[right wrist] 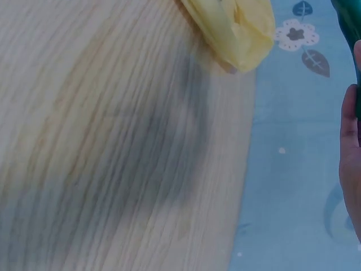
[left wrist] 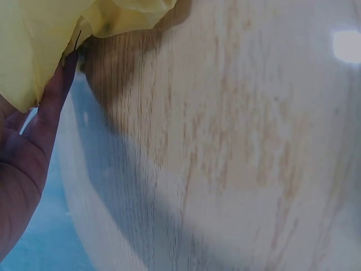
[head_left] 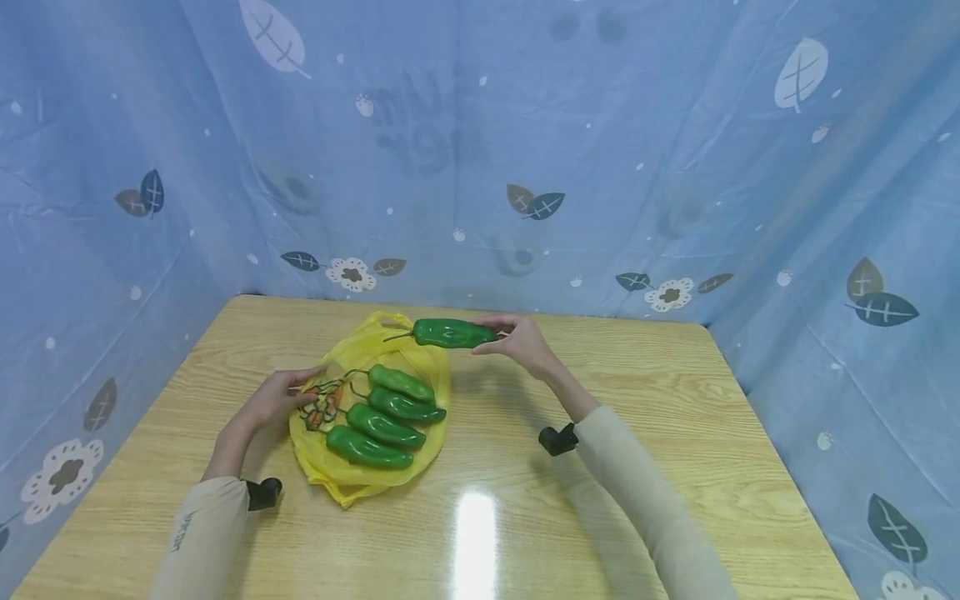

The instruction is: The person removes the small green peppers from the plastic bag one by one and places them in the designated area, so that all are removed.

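Observation:
A long green pepper is pinched at its tip end by my right hand, its thin stem pointing left. It overlaps the upper right of a yellow plastic bag in the head view. Several more green peppers lie side by side on the bag, stems to the left. My left hand holds the bag's left edge between thumb and fingers, next to a printed patch. In the left wrist view the bag hangs over these fingers. Only a sliver of the held pepper shows in the right wrist view.
The bag lies on a light wooden table, left of centre. Blue curtains with leaf and flower prints stand along the table's back and sides. A dark wrist camera sits under the right sleeve, another by the left.

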